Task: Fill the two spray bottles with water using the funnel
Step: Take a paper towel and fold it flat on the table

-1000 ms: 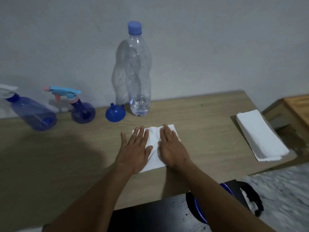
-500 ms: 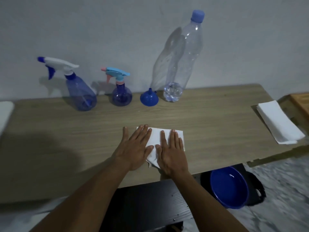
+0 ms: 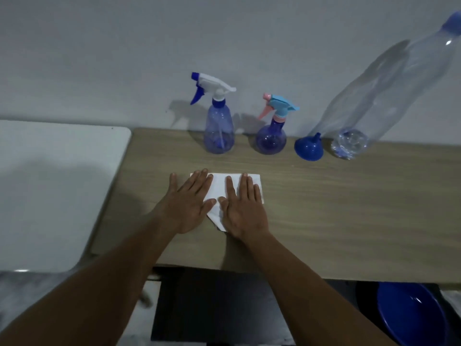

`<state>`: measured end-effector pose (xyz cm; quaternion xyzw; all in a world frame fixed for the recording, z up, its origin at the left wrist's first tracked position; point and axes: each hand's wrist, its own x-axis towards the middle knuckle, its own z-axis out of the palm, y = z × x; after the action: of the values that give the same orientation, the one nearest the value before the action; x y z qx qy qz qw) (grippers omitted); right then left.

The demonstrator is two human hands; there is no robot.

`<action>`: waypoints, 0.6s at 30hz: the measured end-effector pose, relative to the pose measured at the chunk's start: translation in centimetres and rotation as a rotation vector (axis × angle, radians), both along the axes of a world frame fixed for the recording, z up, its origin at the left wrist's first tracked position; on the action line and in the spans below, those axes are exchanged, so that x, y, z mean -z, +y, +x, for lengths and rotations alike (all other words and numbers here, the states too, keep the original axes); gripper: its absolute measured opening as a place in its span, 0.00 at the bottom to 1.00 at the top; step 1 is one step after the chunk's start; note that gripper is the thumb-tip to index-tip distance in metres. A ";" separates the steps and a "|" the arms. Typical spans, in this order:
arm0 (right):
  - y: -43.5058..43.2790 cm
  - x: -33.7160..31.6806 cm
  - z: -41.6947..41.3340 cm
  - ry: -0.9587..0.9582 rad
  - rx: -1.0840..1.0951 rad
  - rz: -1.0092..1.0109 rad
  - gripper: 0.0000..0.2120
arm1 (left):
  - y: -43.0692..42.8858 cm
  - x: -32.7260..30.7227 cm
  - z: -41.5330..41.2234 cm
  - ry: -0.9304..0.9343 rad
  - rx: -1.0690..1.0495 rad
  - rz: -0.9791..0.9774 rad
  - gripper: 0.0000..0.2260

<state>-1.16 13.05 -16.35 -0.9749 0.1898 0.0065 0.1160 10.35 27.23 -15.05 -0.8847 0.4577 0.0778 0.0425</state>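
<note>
Matt wood-grain table, white paper napkin, glossy translucent plastic spray bottles.

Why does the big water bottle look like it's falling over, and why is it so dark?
In the head view, the wide-angle lens bends things near the edges, so the water bottle at the right seems to lean, while the spray bottles nearer the middle look upright; the light is dim, and soft shadows fall on the wall behind the bottles and over the white surface at left.
</note>
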 end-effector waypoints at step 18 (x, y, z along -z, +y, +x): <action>4.8 0.4 -7.8 -0.036 -0.164 0.030 0.30 | 5.8 -0.6 -7.6 0.051 -0.054 0.067 0.31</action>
<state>-9.00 17.89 -16.78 -0.9853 0.1073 0.0014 0.1331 2.79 33.02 -14.42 -0.8925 0.4319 0.1168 0.0581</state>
